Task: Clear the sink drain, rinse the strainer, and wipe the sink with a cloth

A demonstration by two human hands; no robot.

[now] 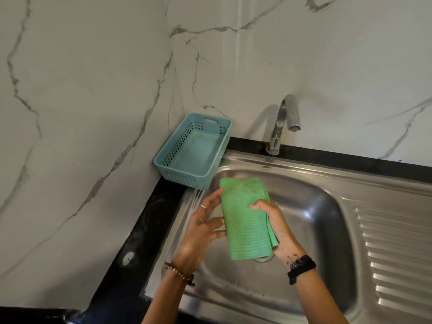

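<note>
Green ribbed cleaning cloth (246, 218), folded into a long rectangle, is held upright above the basin of the stainless steel sink (311, 206). It is gripped along its right edge by the right hand (278, 228), whose thumb is curled over the front face while the other fingers are hidden behind the layered fold. The cloth's left edge is touched by the left hand (205, 228), its fingers straight and slightly spread, the fingertips and thumb resting against the fabric; a ring is worn on one finger. A brown beaded bracelet (180, 273) is seen on the left wrist and a black band (301, 267) on the right. Part of the drain opening (263, 258) is visible just below the cloth's lower edge; whether a strainer sits in it cannot be told. A ridged draining board (397, 253) is pressed into the steel to the right of the basin. Behind the basin a curved chrome tap (282, 122) is mounted at the rear rim. A teal perforated plastic basket (182, 146) is set at the sink's back-left corner, tilted against the white marble-veined wall (93, 90). The sink is bordered by a black stone counter (149, 218).
</note>
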